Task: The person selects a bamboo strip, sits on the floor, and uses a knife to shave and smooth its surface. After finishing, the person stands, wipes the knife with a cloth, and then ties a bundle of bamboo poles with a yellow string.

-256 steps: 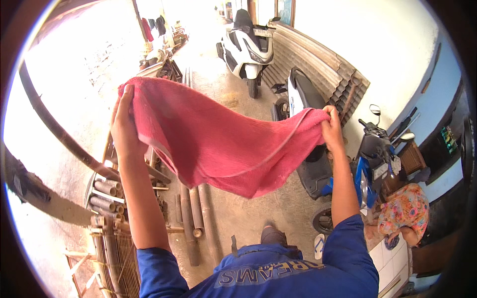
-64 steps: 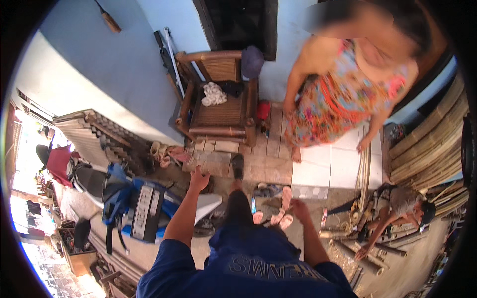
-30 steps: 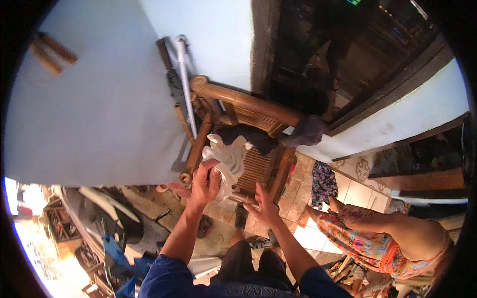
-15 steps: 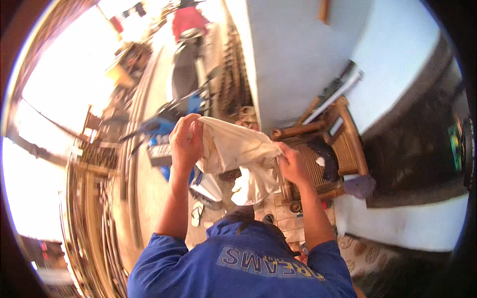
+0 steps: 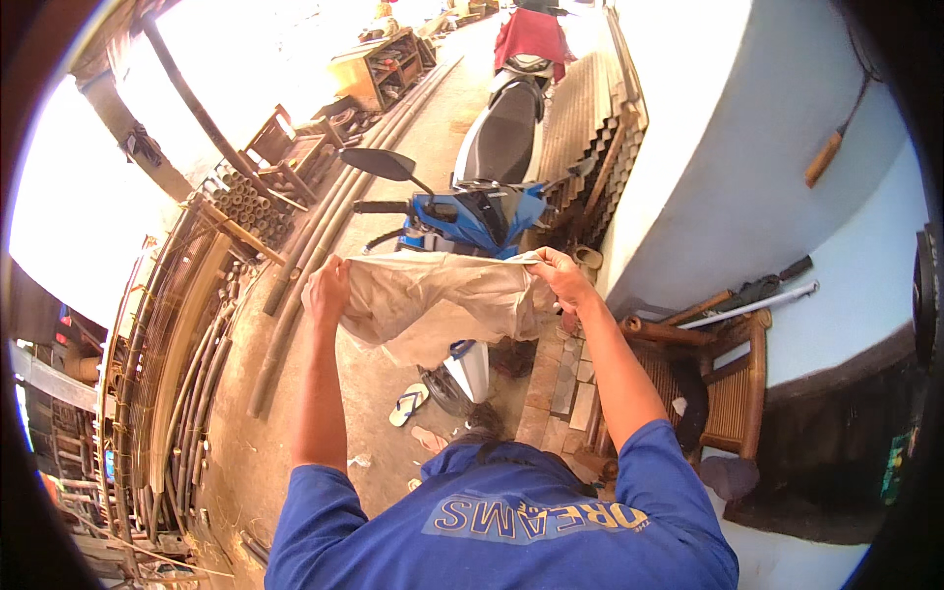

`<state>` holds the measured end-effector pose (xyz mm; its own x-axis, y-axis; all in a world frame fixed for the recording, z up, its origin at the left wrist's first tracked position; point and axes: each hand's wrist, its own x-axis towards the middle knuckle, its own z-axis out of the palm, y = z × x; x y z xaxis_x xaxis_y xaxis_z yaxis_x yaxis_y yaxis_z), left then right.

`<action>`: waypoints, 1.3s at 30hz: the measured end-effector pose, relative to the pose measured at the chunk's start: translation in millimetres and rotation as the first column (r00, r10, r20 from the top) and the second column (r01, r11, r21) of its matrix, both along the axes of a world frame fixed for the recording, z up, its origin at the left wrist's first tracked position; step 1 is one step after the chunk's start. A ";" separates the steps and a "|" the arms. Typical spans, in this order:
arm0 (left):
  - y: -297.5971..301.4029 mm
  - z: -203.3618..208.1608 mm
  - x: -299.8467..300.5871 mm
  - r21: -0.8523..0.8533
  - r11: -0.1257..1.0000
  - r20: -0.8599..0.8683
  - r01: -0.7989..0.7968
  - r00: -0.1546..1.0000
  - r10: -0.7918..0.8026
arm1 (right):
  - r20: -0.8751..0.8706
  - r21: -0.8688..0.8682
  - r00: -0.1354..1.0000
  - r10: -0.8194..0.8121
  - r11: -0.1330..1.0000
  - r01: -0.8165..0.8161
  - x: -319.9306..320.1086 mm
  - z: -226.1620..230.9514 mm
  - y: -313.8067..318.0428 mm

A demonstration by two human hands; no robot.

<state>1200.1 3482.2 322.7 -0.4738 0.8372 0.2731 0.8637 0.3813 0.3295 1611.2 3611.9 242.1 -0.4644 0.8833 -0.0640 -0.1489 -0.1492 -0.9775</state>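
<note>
A cream-coloured cloth or garment (image 5: 433, 300) is stretched out between my two hands, its top edge pulled nearly straight and its lower part hanging in folds. My left hand (image 5: 327, 291) is closed on the left corner. Fingers and thumb of my right hand (image 5: 560, 275) pinch the right end of the same edge. Whether it is a garment or a plain piece of cloth, I cannot make out. Just beyond it stands a blue and white motorbike (image 5: 482, 211), whose front part the cloth partly covers.
Bamboo poles (image 5: 334, 231) lie along the ground to the left, near stacked bamboo pieces (image 5: 246, 206). At the right a bamboo chair (image 5: 737, 383) stands against the wall, with dark things on it. Sandals (image 5: 408, 403) lie on the floor. Corrugated sheets (image 5: 590, 108) lean beside the wall.
The cloth has gone from bunched and hanging to spread wide, as my hands moved apart. My view has turned, so the motorbike and chair appear further right.
</note>
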 end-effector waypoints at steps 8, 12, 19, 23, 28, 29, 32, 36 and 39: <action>86.3 -182.8 -161.5 -0.140 0.973 0.783 -0.182 0.581 0.221 | 0.484 -0.008 0.862 -0.149 0.985 0.174 -133.6 -79.4 79.4; 171.6 -256.4 -96.9 0.290 0.926 0.952 -0.242 0.175 -0.253 | 0.600 0.048 0.708 -0.373 0.900 0.433 -101.1 -116.3 101.0; 204.6 -241.0 -102.3 0.231 0.936 0.459 0.265 0.819 -0.344 | 0.288 -0.150 0.884 -0.367 0.895 0.420 -136.6 -142.9 80.8; 223.4 -210.8 -92.0 -0.123 0.958 0.731 0.261 0.677 -0.091 | 0.540 0.369 0.701 -0.466 0.880 0.300 -133.4 -172.3 58.2; 178.5 -260.8 -123.7 0.198 0.980 0.846 0.013 0.503 -0.178 | 0.681 0.380 0.680 -0.272 0.925 -0.010 -138.5 -173.9 61.3; 164.3 -271.4 -129.5 0.309 0.945 0.823 -0.105 0.527 -0.211 | 0.706 0.270 0.689 -0.163 0.961 -0.050 -132.8 -163.4 72.6; 108.5 -287.1 -119.4 0.213 0.883 0.843 -0.419 0.536 0.051 | 0.686 0.151 0.716 -0.127 0.988 0.030 -106.0 -161.1 84.3; -31.3 -339.9 -74.8 0.011 0.864 0.821 -0.503 0.498 0.279 | 0.631 0.260 0.686 -0.361 0.932 0.251 -49.4 -255.8 75.3; -201.4 -377.7 -12.6 -0.428 0.749 0.626 -0.505 0.432 0.649 | 0.808 -0.196 0.576 0.126 0.979 0.061 -12.4 -309.2 15.6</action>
<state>1187.5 3280.8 -54.9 -0.8317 0.2839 -0.4772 -0.0655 0.8032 0.5921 1598.8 3627.4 -67.1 -0.1618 0.7955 -0.5840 0.7020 -0.3231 -0.6346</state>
